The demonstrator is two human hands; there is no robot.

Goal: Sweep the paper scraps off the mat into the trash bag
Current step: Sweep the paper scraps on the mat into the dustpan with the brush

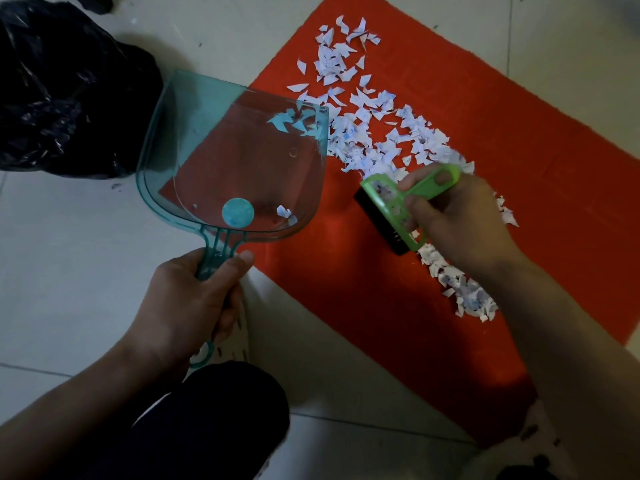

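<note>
Head view looks down on a pale tiled floor with a red mat spread at an angle; the mat's far and right corners are cut off by the picture edge, and its near corner sinks into shadow by the right forearm. Beyond the left hand, up in the left corner, sits a black trash bag, crumpled, its top cut off and its opening impossible to make out. Just ahead of the left hand tilts a clear teal dustpan, lifted over the mat's left edge so the red shows through it; whether its front lip touches the mat cannot be told. The left hand's fingers and thumb curl round the dustpan's handle, whose ringed end pokes out behind the wrist. Paper scraps, white with bluish print, lie in a long band on the mat, running from well beyond the right hand, under it, and on to its right side; part of the band is hidden by that hand, and a few scraps lie inside the pan. The right hand grips the handle of a small green brush, its dark bristles down on the mat just left of the fingers. A dark-clothed knee fills the bottom edge.
</note>
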